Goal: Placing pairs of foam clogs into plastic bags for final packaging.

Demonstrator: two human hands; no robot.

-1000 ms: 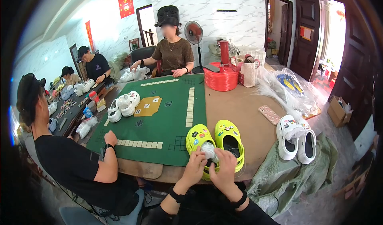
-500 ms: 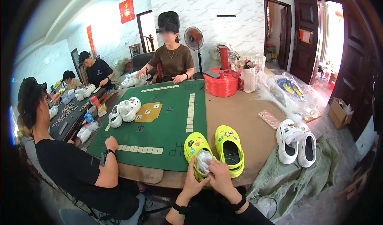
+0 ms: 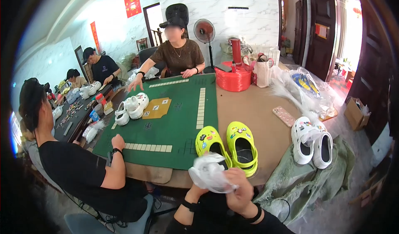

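Fingers of the right hand (image 3: 240, 189) curl around a crumpled clear plastic bag (image 3: 210, 172) at the lower centre of the frame, pinching its right edge, while the left hand (image 3: 195, 191) sits mostly hidden beneath the bag — whether its fingers are closed on it cannot be told. Just above the bag, touching or nearly so, lies a pair of lime-green clogs (image 3: 227, 144) studded with small charms, toes pointing toward the upper part of the frame, heels toward the hands. Their long axes run away from the wearer, the left clog directly behind the bag, the right one just above the right hand. Both rest on the brown table (image 3: 253, 109) beside a green mat (image 3: 174, 122). White clogs (image 3: 311, 144) stand well apart at right — beyond either hand.
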